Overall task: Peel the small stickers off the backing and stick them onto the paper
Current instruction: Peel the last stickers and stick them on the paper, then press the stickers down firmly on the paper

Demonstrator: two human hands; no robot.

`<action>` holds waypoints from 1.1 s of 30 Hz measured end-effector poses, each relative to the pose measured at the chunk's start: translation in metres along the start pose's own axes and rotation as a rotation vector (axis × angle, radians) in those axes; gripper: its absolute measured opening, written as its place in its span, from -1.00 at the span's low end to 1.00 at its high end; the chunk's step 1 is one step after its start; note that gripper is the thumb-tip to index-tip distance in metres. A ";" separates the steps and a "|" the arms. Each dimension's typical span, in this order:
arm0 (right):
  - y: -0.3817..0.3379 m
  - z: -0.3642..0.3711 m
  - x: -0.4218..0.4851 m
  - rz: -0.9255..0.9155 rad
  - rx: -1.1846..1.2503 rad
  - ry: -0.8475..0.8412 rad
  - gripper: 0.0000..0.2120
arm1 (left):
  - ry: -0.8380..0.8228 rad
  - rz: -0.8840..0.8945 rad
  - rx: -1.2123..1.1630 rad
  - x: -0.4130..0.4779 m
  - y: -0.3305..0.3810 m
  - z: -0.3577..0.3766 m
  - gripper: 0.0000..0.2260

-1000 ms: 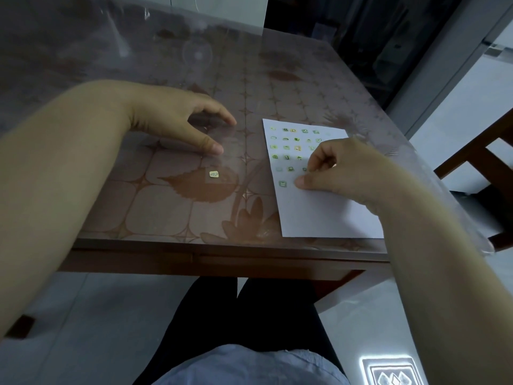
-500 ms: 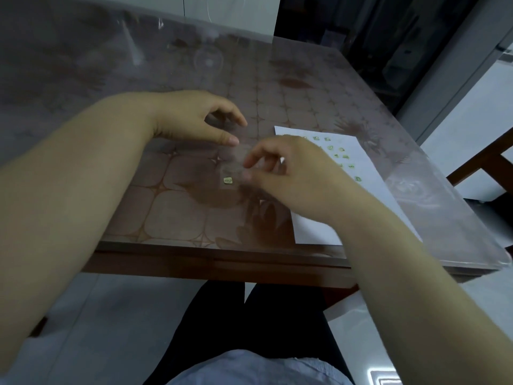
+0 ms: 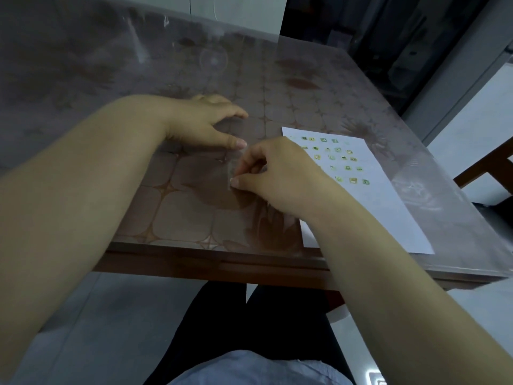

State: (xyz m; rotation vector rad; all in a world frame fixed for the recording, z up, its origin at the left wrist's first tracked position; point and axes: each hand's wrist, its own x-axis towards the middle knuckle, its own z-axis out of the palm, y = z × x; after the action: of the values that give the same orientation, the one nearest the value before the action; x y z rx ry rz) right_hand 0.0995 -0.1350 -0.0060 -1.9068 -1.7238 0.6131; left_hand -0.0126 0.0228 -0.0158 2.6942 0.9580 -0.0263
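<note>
A white paper [image 3: 374, 207] lies on the table to the right, with several small green stickers [image 3: 337, 149] stuck on its upper part. A clear backing sheet [image 3: 231, 165] lies left of the paper and is hard to see. My left hand [image 3: 205, 123] presses its thumb and fingertips down on the backing's far edge. My right hand [image 3: 277, 173] reaches left over the backing. Its thumb and forefinger are curled together in a pinch where a lone sticker sat. The sticker itself is hidden under those fingertips.
The table [image 3: 180, 218] has a glossy clear cover over a brown tile pattern, and its front edge runs just below my wrists. A wooden chair [image 3: 488, 168] stands off the right side. My lap is below the table edge.
My right hand left the paper and moved left across to the backing, where it now pinches at the lone sticker's spot. My left hand stayed pressing on the backing.
</note>
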 end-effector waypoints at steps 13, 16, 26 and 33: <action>0.075 -0.080 -0.035 0.299 0.014 0.001 -0.93 | -0.009 -0.032 0.007 0.002 0.001 0.003 -0.15; 0.076 -0.075 -0.034 0.302 0.020 0.029 -0.95 | -0.012 -0.041 0.005 0.001 0.001 0.003 -0.15; 0.074 -0.073 -0.031 0.277 0.018 0.007 -0.93 | -0.008 -0.030 -0.014 -0.002 0.006 0.001 -0.22; 0.080 -0.077 -0.023 0.300 0.045 -0.020 -0.88 | -0.001 -0.032 -0.017 -0.004 0.009 0.001 -0.24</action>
State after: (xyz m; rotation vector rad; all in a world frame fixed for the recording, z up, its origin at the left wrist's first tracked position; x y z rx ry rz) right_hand 0.2072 -0.1690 0.0034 -2.1513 -1.4321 0.7760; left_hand -0.0099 0.0133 -0.0140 2.6629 0.9970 -0.0254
